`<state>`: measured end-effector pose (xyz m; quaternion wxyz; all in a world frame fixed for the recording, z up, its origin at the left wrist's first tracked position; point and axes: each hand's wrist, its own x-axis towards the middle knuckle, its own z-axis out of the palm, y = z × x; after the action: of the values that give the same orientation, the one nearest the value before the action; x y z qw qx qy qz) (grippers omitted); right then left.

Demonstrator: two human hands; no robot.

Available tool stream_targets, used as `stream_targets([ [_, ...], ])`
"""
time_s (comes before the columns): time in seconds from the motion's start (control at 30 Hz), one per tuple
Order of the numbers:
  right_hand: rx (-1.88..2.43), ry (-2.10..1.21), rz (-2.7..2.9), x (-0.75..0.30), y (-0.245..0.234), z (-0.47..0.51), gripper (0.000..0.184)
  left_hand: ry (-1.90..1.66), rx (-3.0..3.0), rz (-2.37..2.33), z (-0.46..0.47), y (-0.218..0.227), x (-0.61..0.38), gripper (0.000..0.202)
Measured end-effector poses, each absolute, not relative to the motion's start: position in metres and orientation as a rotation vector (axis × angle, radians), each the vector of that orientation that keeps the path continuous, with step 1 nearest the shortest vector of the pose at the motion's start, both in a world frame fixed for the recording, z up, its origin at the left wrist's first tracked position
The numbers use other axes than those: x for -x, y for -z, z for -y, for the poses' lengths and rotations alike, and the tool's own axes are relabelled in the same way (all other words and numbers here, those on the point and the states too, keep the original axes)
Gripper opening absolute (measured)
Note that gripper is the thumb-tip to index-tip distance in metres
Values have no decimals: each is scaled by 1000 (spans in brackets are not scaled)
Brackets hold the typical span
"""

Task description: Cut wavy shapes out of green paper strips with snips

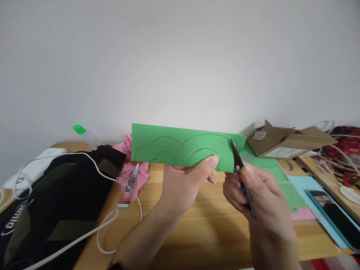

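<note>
My left hand (188,183) pinches the lower edge of a green paper strip (168,148) and holds it upright above the wooden table (197,228). Curved pencil outlines are drawn across the strip. My right hand (253,195) grips dark scissors (239,165), whose blades meet the strip's right end near the drawn line.
A black bag (56,202) with a white cable (84,232) lies at left, with pink paper pieces (137,170) and a small tube beside it. Brown cardboard (287,142), green, blue and pink sheets (298,191) and a dark tablet (334,213) lie at right.
</note>
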<state>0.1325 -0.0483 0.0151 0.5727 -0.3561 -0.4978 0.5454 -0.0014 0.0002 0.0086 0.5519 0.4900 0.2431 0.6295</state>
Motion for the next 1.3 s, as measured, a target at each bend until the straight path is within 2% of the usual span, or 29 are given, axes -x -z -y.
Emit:
stream_targets([
  [0.37, 849, -1290, 1193, -136, -17, 46, 45, -1477, -1180, -510, -3, -11, 5, 33],
  [0.5, 825, -1313, 1193, -139, -17, 47, 40, -1451, -1232, -505, -4, -13, 5, 36],
  [0.67, 828, -1330, 1189, -143, -19, 46, 37, -1412, -1261, -453, -4, -15, 5, 30],
  [1.3, 836, -1343, 1193, -143, -21, 48, 39, -1396, -1283, -476, -5, -16, 6, 30],
])
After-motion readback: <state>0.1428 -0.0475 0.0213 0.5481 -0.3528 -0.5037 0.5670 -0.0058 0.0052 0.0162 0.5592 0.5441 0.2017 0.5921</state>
